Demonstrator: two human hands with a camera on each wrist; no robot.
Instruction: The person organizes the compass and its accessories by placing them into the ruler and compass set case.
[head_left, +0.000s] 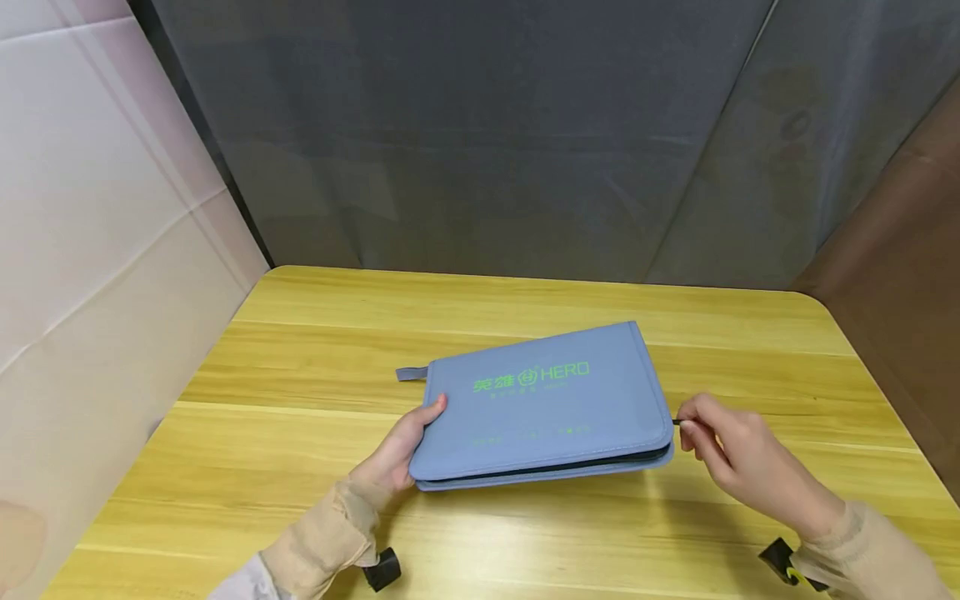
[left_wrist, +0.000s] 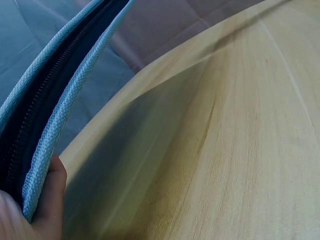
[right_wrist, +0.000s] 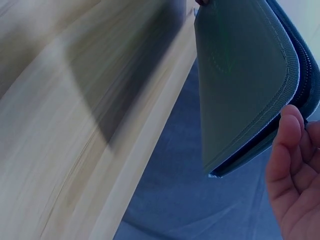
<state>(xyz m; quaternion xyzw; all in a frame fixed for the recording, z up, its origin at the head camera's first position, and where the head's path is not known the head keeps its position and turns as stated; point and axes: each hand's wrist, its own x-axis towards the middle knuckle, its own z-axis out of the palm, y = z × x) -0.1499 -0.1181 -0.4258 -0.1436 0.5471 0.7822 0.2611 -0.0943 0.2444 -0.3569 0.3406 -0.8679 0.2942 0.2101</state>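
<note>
A flat blue zip case (head_left: 540,408) with green lettering is held tilted above the wooden table. My left hand (head_left: 401,446) grips its near left corner, thumb on the top cover. Between thumb and fingers, my right hand (head_left: 738,450) pinches a small dark zipper pull (head_left: 677,422) at the case's right edge. A dark zipper band (left_wrist: 37,95) runs between the two pale blue piped edges in the left wrist view. In the right wrist view the curled fingers (right_wrist: 290,130) are close to the rounded corner of the case (right_wrist: 245,85).
A fabric loop (head_left: 411,373) sticks out from the case's far left side. Beneath lies the wood-grain table (head_left: 262,433), with a grey curtain (head_left: 465,150) behind it. A pale sheet (head_left: 112,192) hangs at left and a brown one (head_left: 900,292) at right.
</note>
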